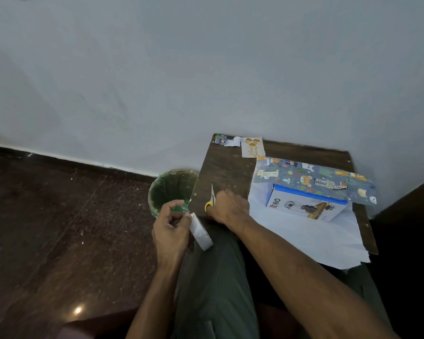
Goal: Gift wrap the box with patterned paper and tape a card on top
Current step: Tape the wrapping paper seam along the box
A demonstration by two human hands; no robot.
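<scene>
A white and blue product box (306, 204) lies on the white underside of the patterned paper (313, 178), whose blue animal-print far edge folds over the box. My left hand (171, 226) grips a roll of white tape (201, 232) just off the table's near left corner. My right hand (228, 207) is curled around yellow-handled scissors (211, 199) on the table, blades pointing away from me. A cream card (252, 146) with gold balloons lies at the table's far edge.
The small dark wooden table (225, 167) stands against a white wall. A bin with a green liner (171, 189) sits on the dark floor by the table's left edge. Paper scraps (227, 140) lie at the far left corner. My legs are under the near edge.
</scene>
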